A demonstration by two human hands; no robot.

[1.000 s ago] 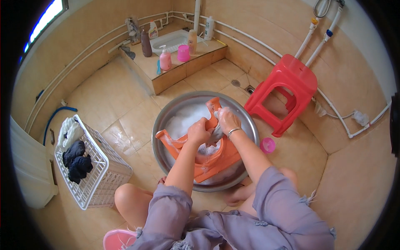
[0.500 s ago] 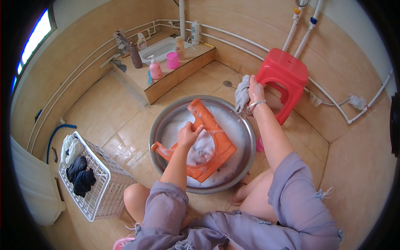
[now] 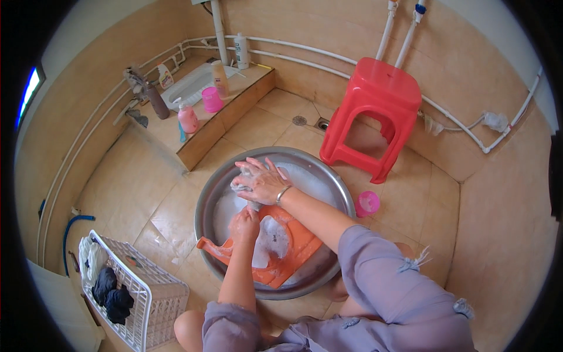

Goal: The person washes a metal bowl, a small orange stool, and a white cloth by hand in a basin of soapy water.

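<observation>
A wide metal basin (image 3: 202, 246) of foamy water stands before me. In it lies an orange plastic board (image 3: 305, 234) with a rounded opening and a leg-like arm sticking out to the left; suds show through the opening. Over the board's far end, my right hand (image 3: 262, 183) is laid across a wet grey cloth (image 3: 254, 205), its fingers partly spread and some of the cloth bunched under them. Just below, my left hand (image 3: 244, 224) is closed in a fist, and the cloth comes out of its top. Where the fist meets the board is hidden.
A red stool (image 3: 384, 88) stands beyond the basin to the right, near a pink cup (image 3: 368, 203). At left is a white basket (image 3: 146, 299) with dark clothing (image 3: 111, 293) on it. Bottles, including a pink pump bottle (image 3: 187, 119), line a raised ledge (image 3: 205, 141).
My right hand has brought the grey cloth from beside the stool leftward over the basin. My left hand has let go of the orange board and now grips the cloth. The view has shifted right.
</observation>
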